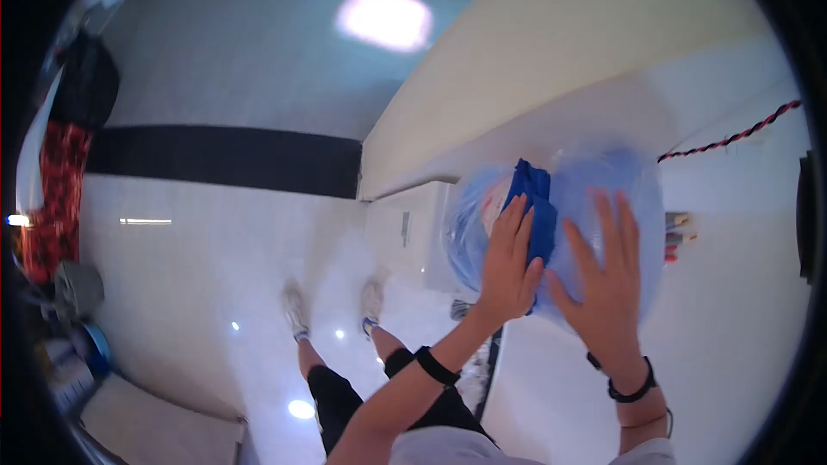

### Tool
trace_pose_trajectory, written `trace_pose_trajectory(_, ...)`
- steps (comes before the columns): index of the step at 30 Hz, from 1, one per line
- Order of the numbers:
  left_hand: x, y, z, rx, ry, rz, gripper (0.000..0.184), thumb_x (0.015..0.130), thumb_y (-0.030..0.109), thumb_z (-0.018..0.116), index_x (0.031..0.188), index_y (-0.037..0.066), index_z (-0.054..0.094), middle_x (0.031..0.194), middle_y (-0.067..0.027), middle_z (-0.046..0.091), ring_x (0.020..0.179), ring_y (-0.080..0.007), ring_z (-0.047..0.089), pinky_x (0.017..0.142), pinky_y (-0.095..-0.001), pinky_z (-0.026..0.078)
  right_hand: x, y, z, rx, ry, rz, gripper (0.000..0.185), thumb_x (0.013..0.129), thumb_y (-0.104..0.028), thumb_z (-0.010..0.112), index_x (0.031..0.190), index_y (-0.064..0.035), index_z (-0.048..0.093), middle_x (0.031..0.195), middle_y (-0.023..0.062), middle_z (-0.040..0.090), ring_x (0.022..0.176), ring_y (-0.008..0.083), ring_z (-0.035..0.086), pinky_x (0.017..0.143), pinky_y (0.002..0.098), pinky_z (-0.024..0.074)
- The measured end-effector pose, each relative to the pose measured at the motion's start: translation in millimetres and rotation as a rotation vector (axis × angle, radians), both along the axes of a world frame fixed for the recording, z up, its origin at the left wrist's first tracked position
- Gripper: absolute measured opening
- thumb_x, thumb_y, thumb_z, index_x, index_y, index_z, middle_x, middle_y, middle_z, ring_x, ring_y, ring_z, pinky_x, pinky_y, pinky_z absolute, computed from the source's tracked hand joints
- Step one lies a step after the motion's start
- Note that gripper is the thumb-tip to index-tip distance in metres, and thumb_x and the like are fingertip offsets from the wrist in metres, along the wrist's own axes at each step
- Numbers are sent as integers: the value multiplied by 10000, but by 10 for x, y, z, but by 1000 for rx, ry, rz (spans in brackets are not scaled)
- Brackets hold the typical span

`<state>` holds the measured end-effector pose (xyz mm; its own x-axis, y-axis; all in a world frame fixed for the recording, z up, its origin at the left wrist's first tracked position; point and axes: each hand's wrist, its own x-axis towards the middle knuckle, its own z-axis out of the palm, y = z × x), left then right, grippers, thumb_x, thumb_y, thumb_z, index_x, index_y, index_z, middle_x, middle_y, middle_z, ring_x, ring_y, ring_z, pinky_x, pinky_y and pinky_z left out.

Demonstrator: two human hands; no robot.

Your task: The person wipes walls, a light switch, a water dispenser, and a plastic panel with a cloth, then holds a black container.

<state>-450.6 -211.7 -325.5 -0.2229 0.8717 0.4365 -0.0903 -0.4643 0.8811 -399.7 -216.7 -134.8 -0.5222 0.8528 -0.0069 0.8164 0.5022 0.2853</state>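
Observation:
My left hand [508, 267] lies with its fingers straight and close together on a dark blue folded piece [539, 207], which looks like fabric. My right hand [607, 280] is spread wide over a translucent light-blue plastic bag [642, 181] on the white tabletop. Whether its palm presses on the bag or hovers just above, I cannot tell. More of the clear bluish plastic [463, 237] bulges out left of my left hand, past the table edge. A pale item with reddish print [494, 202] shows inside it, partly hidden.
A red-and-black twisted cord [732, 138] runs along the table's far side. Pen-like items [676, 241] lie right of the bag. A cream wall [586, 43] rises behind. Below left stands a white cabinet [409, 228] on the glossy floor [189, 250]. Bags and boxes line the far left.

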Motion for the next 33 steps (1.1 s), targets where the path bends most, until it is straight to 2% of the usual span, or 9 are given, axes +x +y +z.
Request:
trace_pose_trajectory(4,-87,-28,-333,-32,13,-57,602,1000,291,425,1463,-90,364,1565,-270,298,1443,-457,285,1184,-520,207,-81,-16,-66,65,93,-72,459,652,-49,770,1107,-31,712,1506,222,428,1426,488,329,1092,562,389)
trace_pose_trajectory(14,-38,-47,-1100,-185,8,18,549,1038,296,387,1418,-99,408,1539,-252,358,1427,-440,313,1176,-500,231,-62,-32,-113,105,89,-63,450,647,-67,797,1091,-66,726,1510,158,452,1436,453,339,1072,522,429)
trace_pose_trajectory(21,24,-39,-606,-222,-162,33,464,1042,196,390,1412,-77,450,1501,-247,423,1426,-421,344,1171,-453,262,-38,-69,-97,107,112,-47,422,680,-100,796,1093,-78,713,1513,147,441,1449,428,318,1074,512,423)
trace_pose_trajectory(22,21,-16,-491,-247,-174,109,442,1052,184,389,1413,-57,475,1364,-227,565,1257,-344,545,1065,-384,394,-29,-82,-102,115,115,-42,422,680,-100,796,1093,-78,713,1513,147,441,1449,428,318,1074,512,423)
trace_pose_trajectory(23,-21,-30,-390,-237,-176,116,442,1052,184,389,1413,-57,475,1364,-227,565,1257,-344,545,1065,-384,394,-30,-85,-105,114,117,-39,420,683,-107,793,1094,-76,710,1512,147,440,1447,428,320,1069,511,427)
trace_pose_trajectory(26,-202,-101,19,-341,-409,83,432,1071,216,393,1424,-13,492,1040,-126,708,803,-137,586,760,-286,483,-43,-101,-89,112,125,-23,409,698,-117,779,1097,-67,702,1511,148,437,1444,432,320,1061,509,430)
trace_pose_trajectory(29,-326,-226,398,-382,-378,-91,440,1069,213,393,1449,6,470,1171,-173,678,962,-218,648,880,-323,488,-45,-122,-72,116,128,-11,379,737,-106,729,1110,-45,692,1509,156,436,1440,438,322,1061,506,428)
trace_pose_trajectory(31,-242,-247,435,-199,-319,-185,477,1022,127,411,1478,-13,412,1511,-248,420,1429,-406,371,1150,-447,301,-28,-112,-92,115,123,17,360,764,-93,691,1119,-31,686,1507,162,438,1436,442,326,1062,504,425)
trace_pose_trajectory(33,34,-238,273,-4,-100,75,495,1001,108,425,1464,-64,400,1536,-240,389,1437,-423,343,1164,-492,262,79,-125,-104,126,130,38,382,795,-53,607,1169,-13,676,1500,177,444,1430,444,337,1073,499,415)
